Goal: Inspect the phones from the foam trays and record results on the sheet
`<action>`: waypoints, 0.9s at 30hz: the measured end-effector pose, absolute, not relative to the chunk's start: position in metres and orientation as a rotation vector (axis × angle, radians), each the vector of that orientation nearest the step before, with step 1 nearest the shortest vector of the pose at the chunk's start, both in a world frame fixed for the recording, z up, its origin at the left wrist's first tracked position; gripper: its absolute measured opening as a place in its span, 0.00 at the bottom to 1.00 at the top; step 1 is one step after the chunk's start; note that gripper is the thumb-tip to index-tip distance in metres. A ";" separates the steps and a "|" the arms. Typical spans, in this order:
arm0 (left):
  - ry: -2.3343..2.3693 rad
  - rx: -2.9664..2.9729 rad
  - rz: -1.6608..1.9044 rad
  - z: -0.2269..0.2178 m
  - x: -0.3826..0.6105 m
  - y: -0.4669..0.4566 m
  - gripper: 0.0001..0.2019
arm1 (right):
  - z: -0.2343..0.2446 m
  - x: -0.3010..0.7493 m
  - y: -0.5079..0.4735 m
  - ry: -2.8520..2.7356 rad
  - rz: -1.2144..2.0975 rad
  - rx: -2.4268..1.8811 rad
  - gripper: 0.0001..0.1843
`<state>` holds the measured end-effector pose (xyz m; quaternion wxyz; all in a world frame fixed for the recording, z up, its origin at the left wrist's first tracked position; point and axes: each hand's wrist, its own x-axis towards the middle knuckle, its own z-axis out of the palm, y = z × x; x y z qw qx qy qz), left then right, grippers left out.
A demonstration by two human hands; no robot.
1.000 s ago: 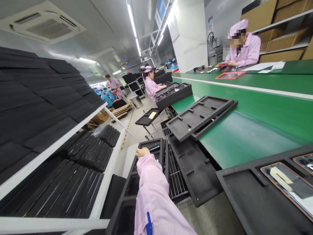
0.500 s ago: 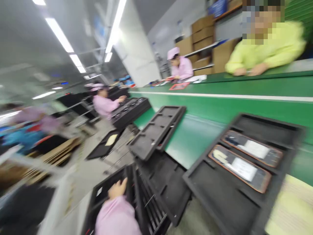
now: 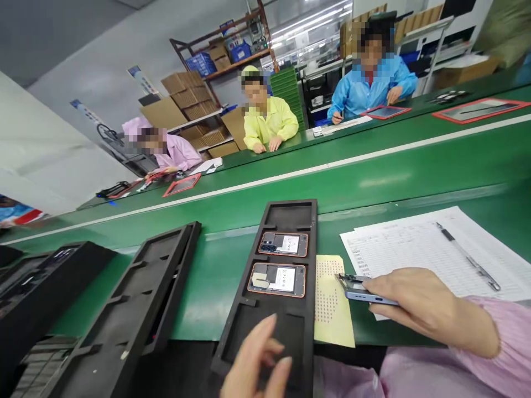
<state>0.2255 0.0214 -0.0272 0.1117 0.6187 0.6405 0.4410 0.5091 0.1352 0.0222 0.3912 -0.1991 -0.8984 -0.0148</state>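
Observation:
My right hand grips a phone with a blue-grey frame, held over the edge of a yellow sheet. My left hand is at the bottom, its fingers apart and nothing in them. Below it lies the near end of a black foam tray. Two orange-framed phone bodies sit in the tray's slots: one with a dark part at its left, the other with a pale strip. Both carry white labels.
Printed sheets with a pen lie to the right. Other black trays stand at the left on the green bench. Across it sit three people, in pink, yellow and blue clothing.
The view has swung right. My left hand has come from a black tray at the lower left to the tray with phone bodies. My right hand and its phone are now in view.

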 end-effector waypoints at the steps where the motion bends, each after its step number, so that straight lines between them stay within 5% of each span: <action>1: 1.698 1.770 1.298 -0.024 0.254 0.028 0.18 | 0.023 0.512 0.134 -2.280 -0.014 -0.477 0.08; 4: 1.349 1.640 1.245 -0.015 0.327 0.065 0.22 | 0.026 0.527 0.133 -2.278 0.065 -0.423 0.09; 10: 1.137 1.488 1.371 -0.012 0.400 0.106 0.04 | 0.021 0.571 0.140 -2.315 0.138 -0.399 0.10; 27: 1.154 1.397 1.108 -0.009 0.454 0.144 0.08 | 0.020 0.624 0.167 -2.110 0.085 -0.580 0.08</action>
